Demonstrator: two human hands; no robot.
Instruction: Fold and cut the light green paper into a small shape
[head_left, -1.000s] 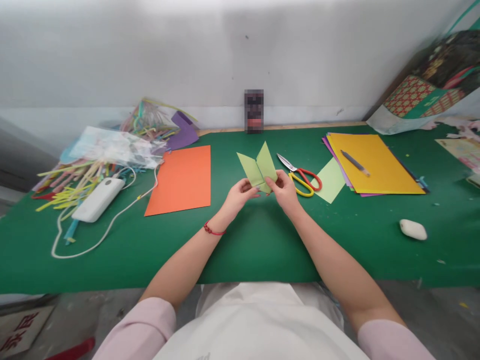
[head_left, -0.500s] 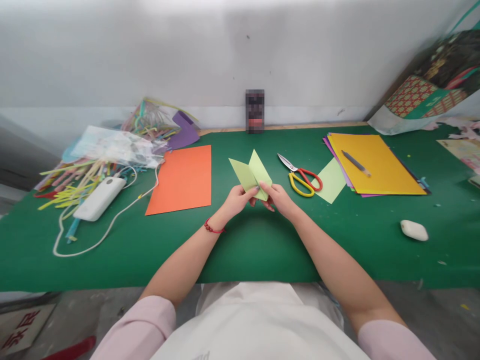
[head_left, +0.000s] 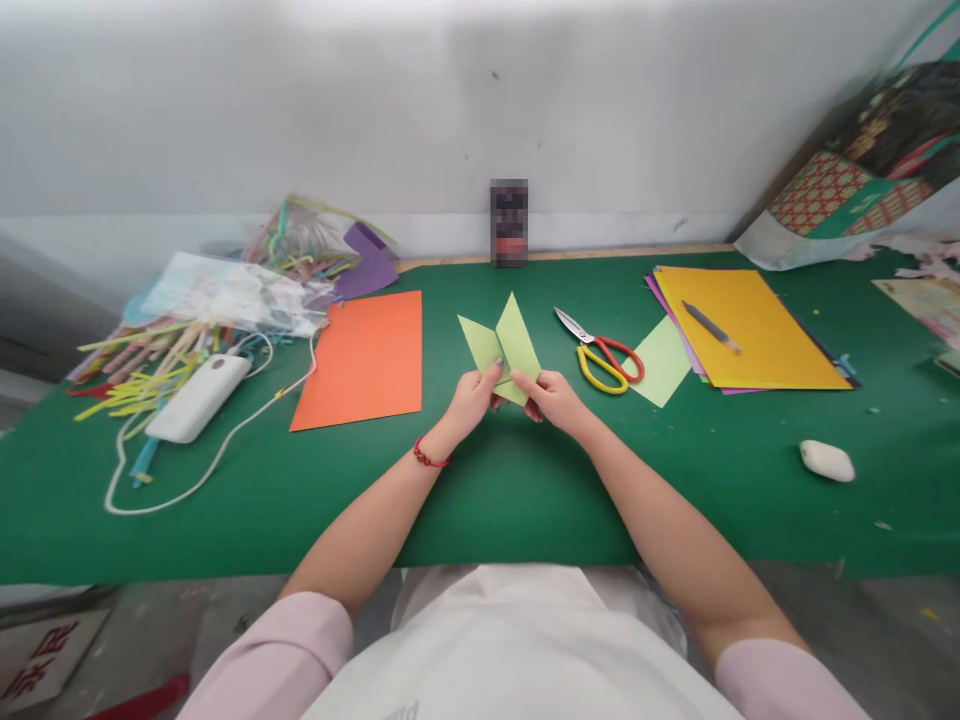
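A folded piece of light green paper (head_left: 517, 338) is held up over the table's middle, two pointed flaps standing away from me. My left hand (head_left: 477, 394) pinches its lower left part, thumb lying on the inner face near the crease. On the lower right, my right hand (head_left: 553, 396) grips it with the thumb on top; the fingers of both hands are mostly hidden beneath. Scissors (head_left: 600, 355) with one red and one yellow handle lie to the right of my right hand, blades pointing away. Their handles touch or overlap another light green sheet (head_left: 660, 365).
On the green tabletop (head_left: 517, 510), an orange sheet (head_left: 367, 360) lies left. Further left are a white power bank (head_left: 201, 398) with its cable and pipe cleaners (head_left: 127, 375). Rightward sit a yellow-topped paper stack (head_left: 780, 335), a pen (head_left: 709, 326) and a white case (head_left: 826, 460). A phone-like object (head_left: 509, 223) stands behind.
My left thumb has shifted up along the paper's crease, and my right thumb has moved slightly down and left. The right flap now stands a little higher.
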